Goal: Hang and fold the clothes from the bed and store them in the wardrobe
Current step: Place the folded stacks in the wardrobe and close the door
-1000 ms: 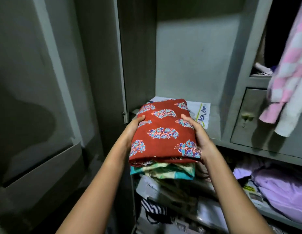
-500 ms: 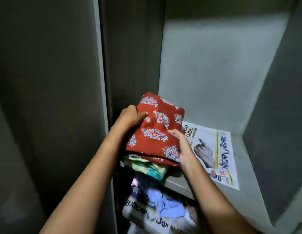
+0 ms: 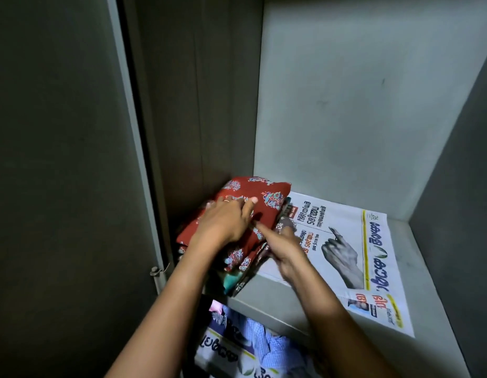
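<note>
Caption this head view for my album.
Left hand and right hand settle folded clothes, red on top, on a wardrobe shelf.

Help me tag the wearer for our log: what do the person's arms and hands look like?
Both forearms are bare, with no sleeves, watch or bracelets in view. The left hand wears a thin ring on one finger; the right hand shows no jewellery.

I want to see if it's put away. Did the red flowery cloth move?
Yes. The red flowery cloth went inward: before it was held out past the shelf edge, now it lies on the shelf left of the newspaper.
</note>
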The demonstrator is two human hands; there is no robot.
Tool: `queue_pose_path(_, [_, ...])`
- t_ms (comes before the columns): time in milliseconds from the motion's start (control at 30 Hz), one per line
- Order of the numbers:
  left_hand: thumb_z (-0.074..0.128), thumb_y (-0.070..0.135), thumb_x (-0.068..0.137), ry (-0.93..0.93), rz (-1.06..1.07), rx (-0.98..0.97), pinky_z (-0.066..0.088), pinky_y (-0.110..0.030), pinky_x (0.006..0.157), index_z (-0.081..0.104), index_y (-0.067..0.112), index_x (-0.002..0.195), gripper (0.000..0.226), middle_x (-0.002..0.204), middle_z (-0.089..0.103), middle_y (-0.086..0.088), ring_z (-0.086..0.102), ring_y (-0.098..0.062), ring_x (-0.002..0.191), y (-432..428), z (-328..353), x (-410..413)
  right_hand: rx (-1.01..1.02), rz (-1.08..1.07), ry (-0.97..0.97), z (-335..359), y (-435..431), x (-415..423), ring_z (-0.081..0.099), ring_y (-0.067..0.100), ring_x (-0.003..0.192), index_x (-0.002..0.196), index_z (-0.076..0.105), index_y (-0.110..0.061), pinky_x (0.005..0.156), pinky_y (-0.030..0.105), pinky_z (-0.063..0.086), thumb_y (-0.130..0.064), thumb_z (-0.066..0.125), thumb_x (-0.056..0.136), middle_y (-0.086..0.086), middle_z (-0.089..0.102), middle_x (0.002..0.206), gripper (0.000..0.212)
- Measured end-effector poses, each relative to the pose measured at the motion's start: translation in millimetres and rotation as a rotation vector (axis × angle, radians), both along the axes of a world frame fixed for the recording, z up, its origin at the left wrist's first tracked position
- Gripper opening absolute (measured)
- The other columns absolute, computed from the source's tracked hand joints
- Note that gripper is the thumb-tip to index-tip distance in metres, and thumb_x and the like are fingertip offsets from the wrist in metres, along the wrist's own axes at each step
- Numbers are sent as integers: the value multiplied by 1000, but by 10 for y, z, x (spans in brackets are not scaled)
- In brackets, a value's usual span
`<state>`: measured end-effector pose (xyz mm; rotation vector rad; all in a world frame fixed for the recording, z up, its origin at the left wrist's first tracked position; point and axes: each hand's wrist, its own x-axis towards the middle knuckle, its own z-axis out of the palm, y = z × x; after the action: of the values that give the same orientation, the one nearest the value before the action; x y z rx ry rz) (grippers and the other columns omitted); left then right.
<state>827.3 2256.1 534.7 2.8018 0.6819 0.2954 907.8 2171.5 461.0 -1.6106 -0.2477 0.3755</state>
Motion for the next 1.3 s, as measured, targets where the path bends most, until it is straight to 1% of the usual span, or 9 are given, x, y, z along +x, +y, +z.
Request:
queue_pose_path(133, [14, 39, 101, 65, 0, 60, 6, -43, 117, 23, 18, 148, 52, 155, 20, -6, 12, -25, 144, -38, -236, -33, -362, -210, -773, 209, -174, 24, 37, 28, 121, 124, 55, -16, 103, 41, 37, -40, 69, 77, 12, 36, 128, 55])
queue_pose_path(233, [15, 37, 100, 63, 17, 77, 4, -42, 117, 17, 20, 149, 52, 157, 16, -3, 11, -22, 145, -10, -308, -79, -342, 141, -948, 246, -35, 17, 29, 23, 138, 135, 47, -5, 115, 34, 16, -26, 43, 99, 11, 38, 145, 42])
queue_pose_path(433, [17, 37, 100, 92, 9, 30, 3, -39, 117, 18, 21, 149, 52, 157, 14, -2, 10, -21, 145, -4, -380, -120, -466, 316, -886, 33, 17, 111, 12, 12, 145, 139, 43, -8, 115, 26, -5, -18, 33, 102, 3, 31, 152, 40])
queue_pose_path(633, [26, 39, 100, -227, 40, -20, 22, -42, 111, 49, 18, 131, 45, 133, 53, -12, 43, -28, 127, -197, -349, -254, 60, 226, -324, 129, -105, -143, 34, 20, 137, 127, 54, -1, 118, 38, 20, -11, 49, 96, 12, 47, 141, 33])
queue_pose_path(767, [23, 44, 100, -457, -35, -392, 28, -44, 109, 52, 15, 128, 50, 130, 56, -15, 47, -34, 123, -550, -227, -436, 384, 166, 107, 328, -580, -510, 52, 15, 116, 120, 58, -13, 108, 30, 35, -35, 44, 97, -1, 59, 120, 34])
queue_pose_path(900, [33, 73, 84, -620, -251, -1002, 36, -37, 106, 56, 14, 127, 76, 130, 57, -9, 52, -26, 120, -999, -132, -683, 505, 47, 183, 414, -1124, -1028, 53, 8, 84, 101, 57, -21, 75, 20, 39, -43, 35, 98, -1, 59, 99, 31])
queue_pose_path(1067, [25, 38, 100, -505, -418, -1465, 37, -22, 75, 50, 13, 130, 47, 116, 55, -6, 51, -13, 100, -1885, -320, -1271, 508, -216, 127, 199, -1990, -1905, 50, 6, 86, 107, 55, -26, 75, 22, 38, -46, 32, 97, 1, 53, 118, 32])
queue_pose_path(1200, [20, 37, 100, -287, -609, -1589, 34, -18, 74, 45, 11, 134, 50, 132, 51, -14, 49, -14, 105, -2765, -473, -1889, 477, -471, 51, 37, -2861, -2785, 43, 14, 125, 138, 41, -21, 99, 32, 32, -44, 27, 99, 6, 44, 140, 48])
queue_pose_path(1300, [18, 38, 100, -94, -786, -1652, 37, -17, 70, 44, 10, 135, 52, 134, 50, -17, 55, -12, 95, -3540, -513, -2436, 503, -692, -12, -13, -3552, -3542, 48, 13, 115, 140, 40, -17, 86, 26, 40, -43, 28, 99, 5, 42, 145, 49])
